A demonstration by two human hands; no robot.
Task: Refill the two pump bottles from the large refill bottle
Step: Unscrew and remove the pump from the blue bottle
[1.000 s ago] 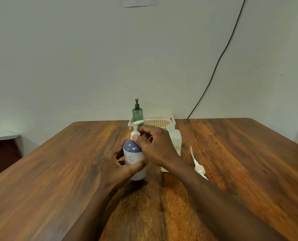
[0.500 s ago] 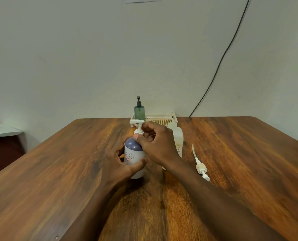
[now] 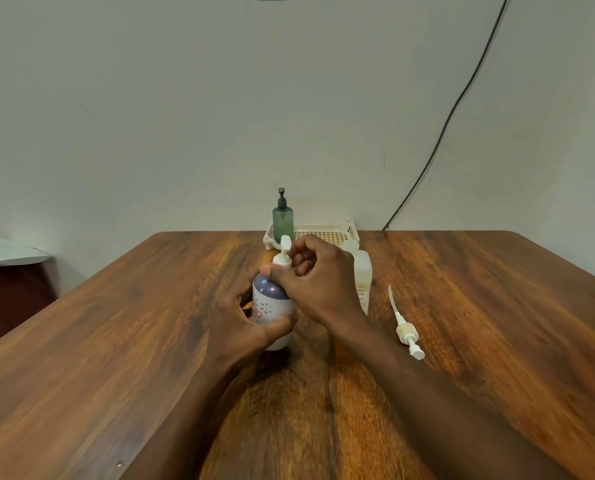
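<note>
Nothing here can be read. The white pump bottle with a purple-grey shoulder (image 3: 270, 301) carries a small red-edged label beside grey dots, but its print is too blurred to read. The translucent white refill bottle (image 3: 362, 275), at its three o'clock, shows faint orange lettering that is equally illegible.

Soft, even indoor light, moderately bright, on a pale wall (image 3: 185, 116) and wooden table (image 3: 116, 341) with a dull sheen. A faint shadow lies under the pump bottle (image 3: 272, 303). The right hand (image 3: 324, 285) looks slightly motion-blurred. Wide-angle distortion bows the table's edges.
</note>
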